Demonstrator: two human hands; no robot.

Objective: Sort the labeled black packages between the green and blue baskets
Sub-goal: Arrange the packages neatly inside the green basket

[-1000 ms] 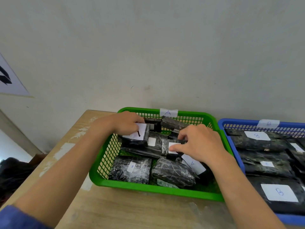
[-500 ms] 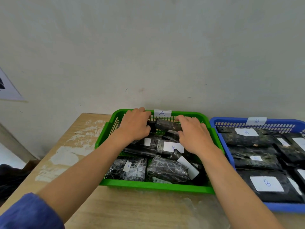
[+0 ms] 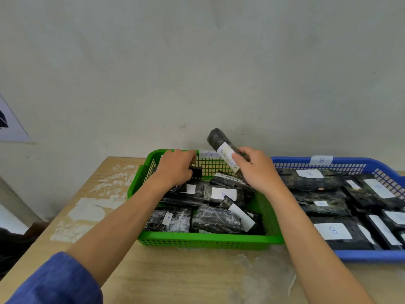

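Observation:
A green basket [image 3: 203,241] tagged "A" stands in the middle of the table and holds several black wrapped packages with white labels. To its right a blue basket [image 3: 370,255] tagged "B" is filled with more labelled black packages. My right hand [image 3: 256,170] grips a long black package [image 3: 221,145] with a handwritten white label and holds it tilted above the green basket's back rim. My left hand [image 3: 175,167] is inside the green basket at its back left, fingers curled round a small black package [image 3: 196,172].
The baskets stand on a wooden table [image 3: 186,279] with white patches on its left part. A pale wall rises right behind the baskets. A paper sheet [image 3: 11,126] hangs on the wall at far left. The table's left edge drops off to the floor.
My right hand has lifted the long black package out of the green basket and tilted it up. My left hand stayed at the basket's back left corner.

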